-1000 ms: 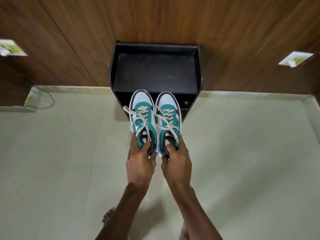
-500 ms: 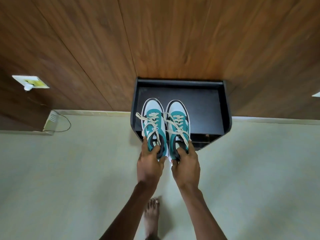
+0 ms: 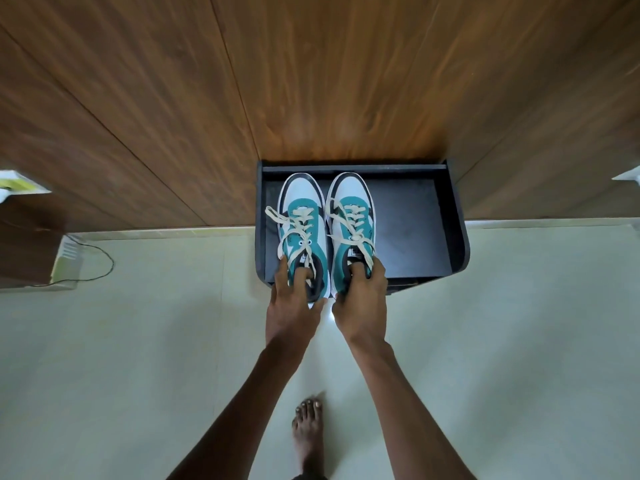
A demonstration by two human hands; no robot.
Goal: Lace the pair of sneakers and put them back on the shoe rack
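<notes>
Two teal, white and black sneakers with cream laces lie side by side over the left half of the black shoe rack's (image 3: 415,223) top shelf, toes toward the wall. My left hand (image 3: 294,299) grips the heel opening of the left sneaker (image 3: 301,216), fingers inside the collar. My right hand (image 3: 363,299) grips the heel of the right sneaker (image 3: 351,209) the same way. Both heels stick out past the rack's front edge. I cannot tell whether the soles rest on the shelf.
The rack stands against a wood-panel wall (image 3: 311,81) on a pale tiled floor (image 3: 138,358). My bare foot (image 3: 308,434) is on the floor below the hands. A white box with a black cable (image 3: 100,265) sits at the left wall base.
Both hands have carried the pair forward, from in front of the rack to over its top shelf. I have stepped closer, so the rack looks larger.
</notes>
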